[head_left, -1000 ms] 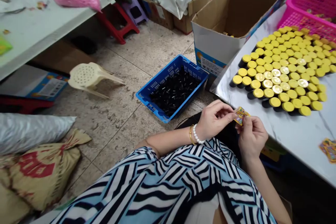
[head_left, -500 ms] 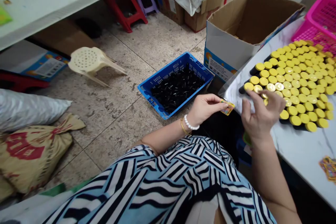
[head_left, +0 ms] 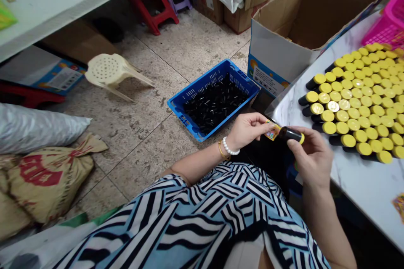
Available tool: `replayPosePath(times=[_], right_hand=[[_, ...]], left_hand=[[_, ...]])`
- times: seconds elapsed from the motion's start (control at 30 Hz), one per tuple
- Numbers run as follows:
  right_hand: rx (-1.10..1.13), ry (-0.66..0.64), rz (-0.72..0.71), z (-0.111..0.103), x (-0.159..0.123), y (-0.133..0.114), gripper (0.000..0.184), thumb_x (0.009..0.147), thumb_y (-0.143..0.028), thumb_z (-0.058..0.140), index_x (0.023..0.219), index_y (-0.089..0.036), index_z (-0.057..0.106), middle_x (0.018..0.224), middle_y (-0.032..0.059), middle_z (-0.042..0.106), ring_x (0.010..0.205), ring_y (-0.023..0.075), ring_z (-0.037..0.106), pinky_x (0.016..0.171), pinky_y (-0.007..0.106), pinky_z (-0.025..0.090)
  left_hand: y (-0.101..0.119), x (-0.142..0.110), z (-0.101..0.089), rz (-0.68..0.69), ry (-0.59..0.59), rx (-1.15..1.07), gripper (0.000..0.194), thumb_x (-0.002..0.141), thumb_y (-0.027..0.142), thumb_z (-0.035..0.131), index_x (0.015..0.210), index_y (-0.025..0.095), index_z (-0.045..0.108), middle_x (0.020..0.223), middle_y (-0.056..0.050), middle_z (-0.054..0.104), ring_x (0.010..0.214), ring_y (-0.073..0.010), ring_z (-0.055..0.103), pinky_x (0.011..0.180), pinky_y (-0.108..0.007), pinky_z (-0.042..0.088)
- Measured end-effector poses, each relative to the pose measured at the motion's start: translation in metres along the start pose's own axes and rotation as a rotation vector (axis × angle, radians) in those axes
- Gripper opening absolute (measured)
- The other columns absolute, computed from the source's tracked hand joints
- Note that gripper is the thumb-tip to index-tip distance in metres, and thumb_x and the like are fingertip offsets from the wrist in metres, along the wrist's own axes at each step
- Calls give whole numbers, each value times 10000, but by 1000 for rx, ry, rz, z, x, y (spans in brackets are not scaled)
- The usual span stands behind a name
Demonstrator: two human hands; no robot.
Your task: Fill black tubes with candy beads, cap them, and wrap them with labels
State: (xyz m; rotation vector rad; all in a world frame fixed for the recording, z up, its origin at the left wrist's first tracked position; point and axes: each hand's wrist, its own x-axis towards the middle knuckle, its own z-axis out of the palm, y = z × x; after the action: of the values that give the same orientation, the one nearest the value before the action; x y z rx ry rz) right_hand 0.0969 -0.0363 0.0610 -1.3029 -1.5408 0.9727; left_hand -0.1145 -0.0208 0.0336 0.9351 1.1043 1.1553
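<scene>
Beside the near edge of the desk (head_left: 362, 180), by its left corner, your left grip (head_left: 245, 131) pinches a card (head_left: 270, 133), your right grip (head_left: 315, 156) clamps a tube (head_left: 291, 134), black end toward the card, apparently for alignment.

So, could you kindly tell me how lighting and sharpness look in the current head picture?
In the head view, bright glare whitens a few yellow caps on the marbled table; also in the head view, small glints dot the black pieces, and print on the small card in the left hand is too small to read.
</scene>
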Motion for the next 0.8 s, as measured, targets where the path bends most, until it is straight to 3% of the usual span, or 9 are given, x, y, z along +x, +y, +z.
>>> replayPosePath(times=[0.1, 0.2, 0.3, 0.4, 0.47, 0.57, 0.7, 0.8], right_hand=[[132, 120, 169, 4, -22, 15, 416, 825, -343, 872, 1188, -221, 710, 1109, 54, 759, 906, 182, 762, 855, 344, 668], [189, 167, 191, 1, -30, 20, 435, 811, -338, 886, 1194, -223, 714, 1198, 72, 756, 1020, 203, 763, 942, 385, 666], [271, 128, 218, -3, -32, 20, 398, 828, -364, 871, 1163, -219, 713, 1264, 98, 754, 1159, 237, 743, 1010, 424, 647], [301, 121, 300, -1, -33, 20, 392, 827, -377, 874, 1144, -226, 700, 1081, 53, 783, 946, 178, 776, 861, 321, 672], [280, 139, 307, 3, -34, 20, 400, 818, -370, 882, 1137, -225, 689, 980, 25, 771, 830, 148, 762, 794, 281, 666], [234, 178, 256, 10, -36, 20, 404, 811, -355, 882, 1125, -217, 668, 980, 26, 764, 825, 152, 762, 810, 304, 674], [218, 213, 216, 13, -37, 21, 387, 817, -342, 874, 1123, -212, 677, 1034, 45, 767, 896, 168, 774, 859, 326, 681], [347, 225, 189, 7, -36, 24, 355, 871, -358, 829, 1165, -222, 684, 1227, 85, 751, 1045, 207, 774, 914, 392, 690]], left_hand=[[-4, 1, 7, 122, 67, 58, 329, 767, 456, 899, 753, 144, 796, 746, -31, 688, 675, -97, 591, 646, -233, 461], [-9, 1, 13, 180, 81, 103, 330, 776, 434, 891, 651, 154, 773, 799, -41, 681, 769, -116, 609, 725, -253, 474], [-13, -2, 17, 103, -48, 113, 417, 838, 465, 833, 582, 151, 735, 707, -28, 638, 682, -101, 566, 659, -256, 437], [-19, -7, 21, 62, -146, 140, 440, 842, 485, 824, 569, 151, 740, 701, -34, 637, 677, -101, 561, 647, -253, 425], [-21, -10, 23, 32, -155, 130, 358, 813, 477, 852, 669, 153, 804, 780, -52, 687, 744, -115, 603, 693, -249, 452], [-21, -11, 22, -85, -130, 60, 334, 758, 466, 897, 827, 143, 851, 840, -68, 736, 731, -113, 602, 660, -238, 444], [-14, -6, 19, -307, -128, -38, 433, 720, 484, 910, 911, 102, 837, 664, -26, 673, 501, -44, 386, 474, -225, 220], [-11, -2, 20, -372, -114, -133, 465, 676, 474, 930, 912, 90, 815, 665, -20, 661, 482, -29, 353, 461, -225, 159]])
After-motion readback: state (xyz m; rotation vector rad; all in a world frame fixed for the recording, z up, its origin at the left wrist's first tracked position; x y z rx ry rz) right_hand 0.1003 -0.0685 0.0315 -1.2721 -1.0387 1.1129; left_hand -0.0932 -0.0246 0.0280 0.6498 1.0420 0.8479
